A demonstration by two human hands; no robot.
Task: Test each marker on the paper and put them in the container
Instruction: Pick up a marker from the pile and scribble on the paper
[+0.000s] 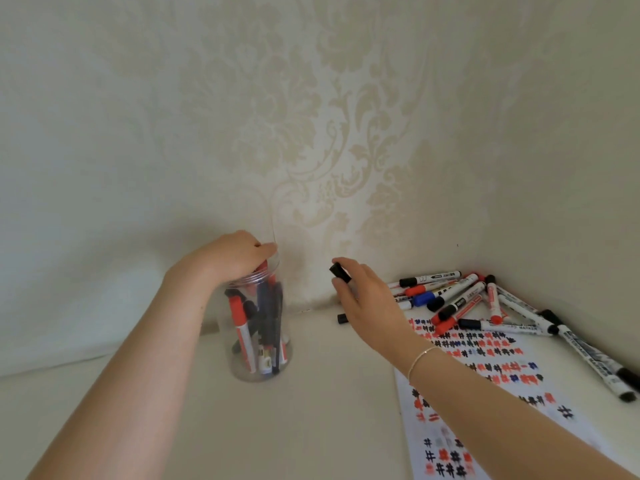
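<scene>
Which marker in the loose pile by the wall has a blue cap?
The blue-capped marker at the pile's left edge, nearest the right hand; every other visible cap in the pile is red or black.

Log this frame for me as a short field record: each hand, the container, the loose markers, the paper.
left hand: left hand at the mouth of the clear container, fingers round a red-capped marker going in
right hand: right hand holds a black marker in its fingers, above the table
container: upright, holds red, black and blue markers
loose markers: pile of markers in the corner by the wall, all capped as far as visible
paper: paper covered in red, black and blue test marks, partly under the right forearm
</scene>
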